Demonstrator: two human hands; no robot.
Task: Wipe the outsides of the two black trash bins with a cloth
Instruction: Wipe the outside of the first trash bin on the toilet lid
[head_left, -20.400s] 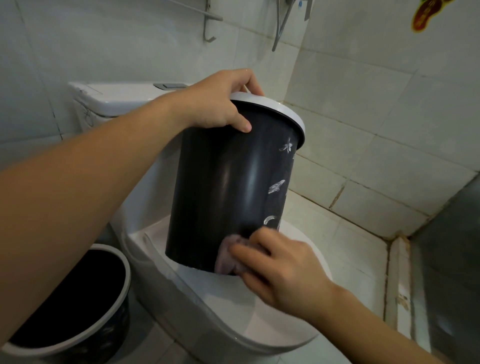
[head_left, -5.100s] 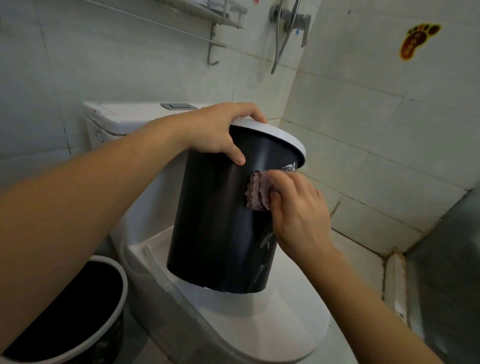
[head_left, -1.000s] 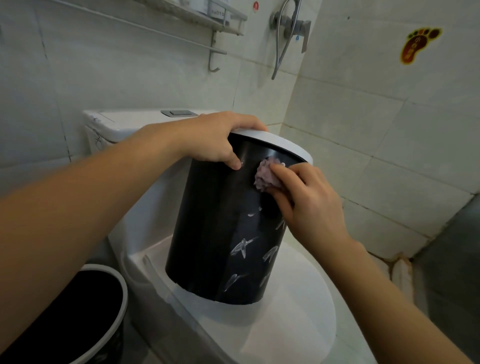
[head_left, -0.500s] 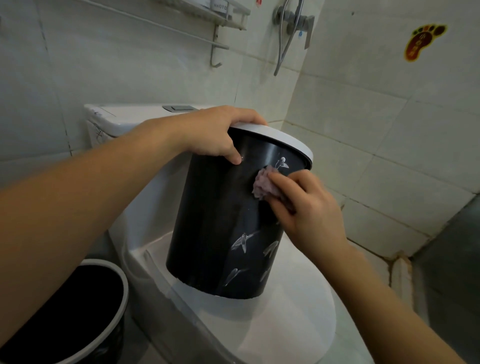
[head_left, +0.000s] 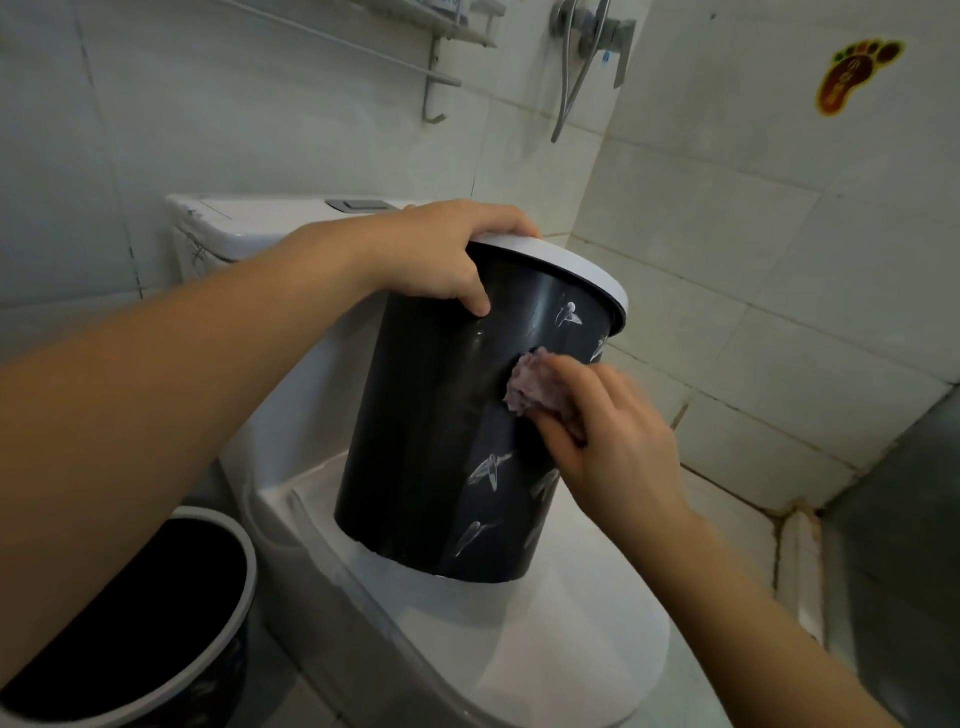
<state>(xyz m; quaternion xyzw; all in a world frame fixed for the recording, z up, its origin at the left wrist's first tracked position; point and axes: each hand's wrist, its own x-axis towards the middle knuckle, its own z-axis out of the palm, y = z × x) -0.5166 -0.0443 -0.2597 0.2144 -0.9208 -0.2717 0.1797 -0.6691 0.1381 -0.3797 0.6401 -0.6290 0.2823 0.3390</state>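
Observation:
A black trash bin with a white rim and pale leaf prints stands tilted on the closed toilet lid. My left hand grips its rim at the top, thumb on the outer wall. My right hand holds a bunched pinkish cloth and presses it against the bin's side, about a third of the way down. The hand is motion-blurred. A second black bin with a white rim stands on the floor at the lower left, partly hidden behind my left forearm.
The white toilet tank is right behind the held bin. A tiled wall corner with a shower hose and a metal shelf rail rises behind. A dark panel closes the right side beyond a raised tile curb.
My right hand has slid the cloth down the bin's side from just under the rim. The bin stays tilted on the lid in my left hand's grip.

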